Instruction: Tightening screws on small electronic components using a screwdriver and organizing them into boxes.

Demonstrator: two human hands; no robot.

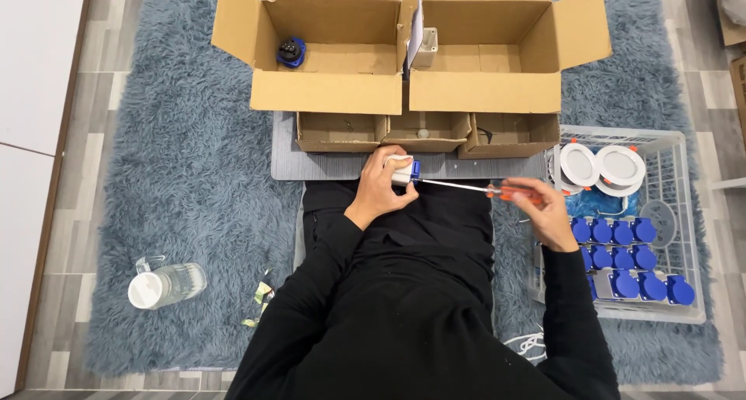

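Over my lap, my left hand [378, 189] curled tight around a small white and blue socket [405, 170], wrist bent, my right hand [542, 206] closed on an orange-handled screwdriver [474, 187], tip at the socket.

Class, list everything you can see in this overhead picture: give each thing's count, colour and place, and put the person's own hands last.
Large cardboard boxes: two, brown, open, side by side at top.
Small cardboard trays: three, brown, in a row below the boxes.
Blue part: one, inside the left box.
White part: one, inside the right box.
Wire basket: one, white, at right.
Blue sockets: about a dozen, in the basket.
Round lamps: three or so, white, at the basket's top.
Bottle: one, clear with white cap, lying on the rug.
Rug: one, grey-blue, shaggy.
Socket: one, white and blue, in the left hand.
Screwdriver: one, orange handle.
Left hand: grips the socket.
Right hand: grips the screwdriver.
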